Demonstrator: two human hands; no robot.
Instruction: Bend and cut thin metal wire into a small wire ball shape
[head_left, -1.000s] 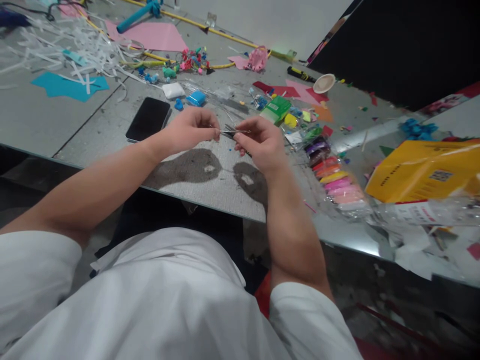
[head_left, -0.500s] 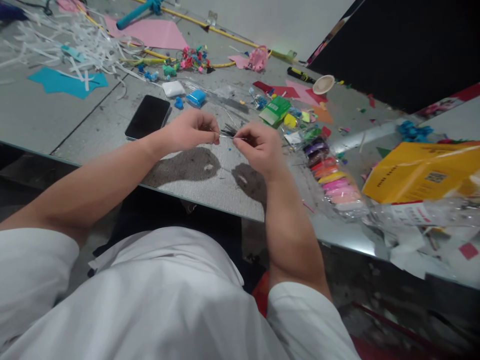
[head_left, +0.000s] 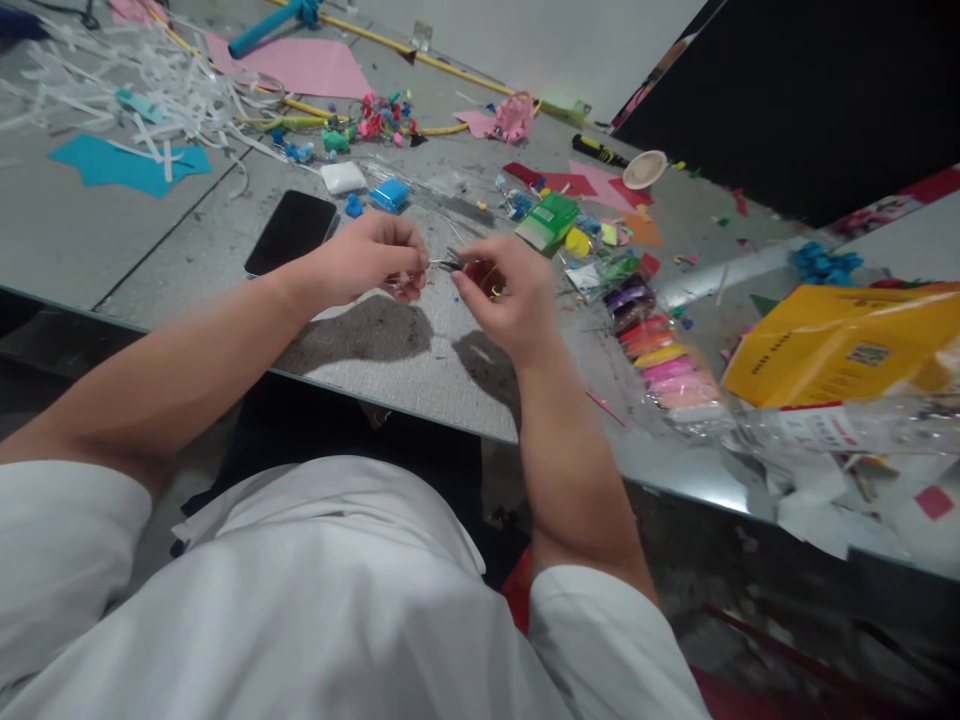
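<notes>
Suspending a thin strand (head_left: 437,263) above the surface (head_left: 448,392), I am pinching it in the left hand (head_left: 377,260); the right hand (head_left: 517,290) is curling beside it, grip narrow, contents unclear. Close, level hands should be limiting bending.

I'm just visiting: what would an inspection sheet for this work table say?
Surface: grey textured table, speckled with dark marks.
Things in hand: thin silvery strand; small slender dark piece beside it, too small to identify.
Clutter: white paper shreds, turquoise paper sheet, flat black phone, multicoloured packets in clear plastic, glossy yellow packet.
Hands: bare left hand pinches the strand; bare right hand curls at the dark piece, grip unclear.
Cables: thin black cord, upper left.
Surroundings: large black panel, upper right.
</notes>
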